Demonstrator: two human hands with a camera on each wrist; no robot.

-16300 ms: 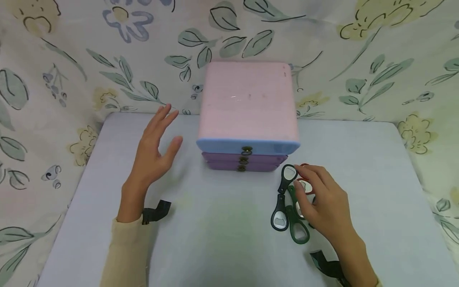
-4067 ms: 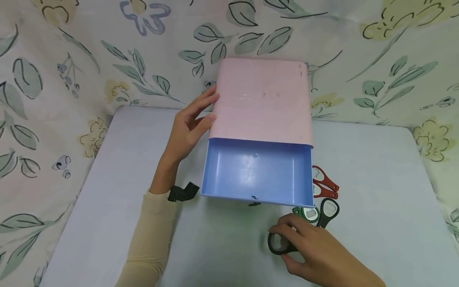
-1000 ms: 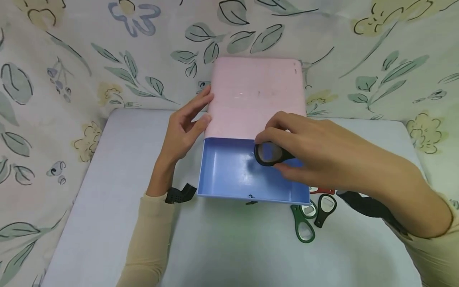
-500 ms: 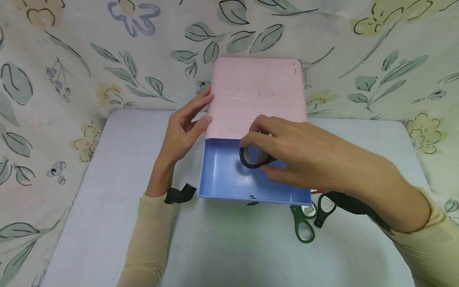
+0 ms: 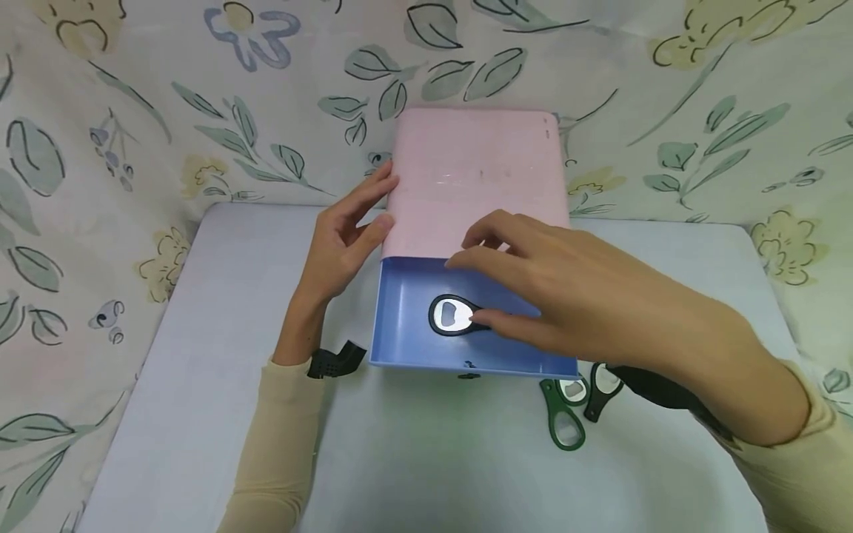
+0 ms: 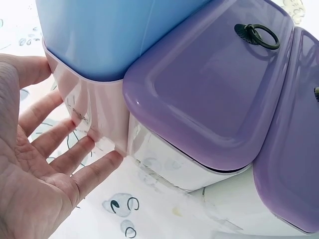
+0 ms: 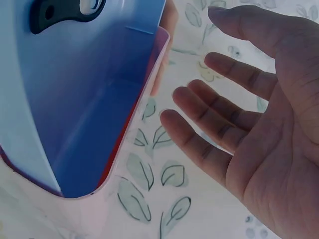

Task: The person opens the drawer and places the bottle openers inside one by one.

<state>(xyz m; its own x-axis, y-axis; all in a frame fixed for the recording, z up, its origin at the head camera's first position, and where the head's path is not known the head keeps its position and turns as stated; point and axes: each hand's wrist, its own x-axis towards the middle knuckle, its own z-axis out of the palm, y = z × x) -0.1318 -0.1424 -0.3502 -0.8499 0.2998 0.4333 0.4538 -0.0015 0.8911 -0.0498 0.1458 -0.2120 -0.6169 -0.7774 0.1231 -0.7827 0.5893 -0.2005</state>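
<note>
A black bottle opener [image 5: 461,317] with a bright metal insert lies flat on the floor of the pulled-out blue drawer [image 5: 406,329]. Above it hovers my right hand [image 5: 566,289], thumb and fingers spread apart; in the head view the hand hides the handle end. The right wrist view shows the palm with nothing in it, clear of the opener. My left hand [image 5: 340,248] rests its fingertips against the left side of the pink drawer cabinet [image 5: 476,178]. In the left wrist view those fingers [image 6: 94,172] are extended along the pink wall.
A green bottle opener [image 5: 557,403] and another black one [image 5: 596,403] lie on the white table [image 5: 426,459] by the drawer's right front corner, beside a second green one. Purple drawers [image 6: 204,94] with ring pulls are pushed in below. A floral cloth [image 5: 266,133] stands behind.
Earlier the blue drawer was pulled out and my right hand brought the black bottle opener over it. In the last half second the fingers let go; the opener now lies inside.
</note>
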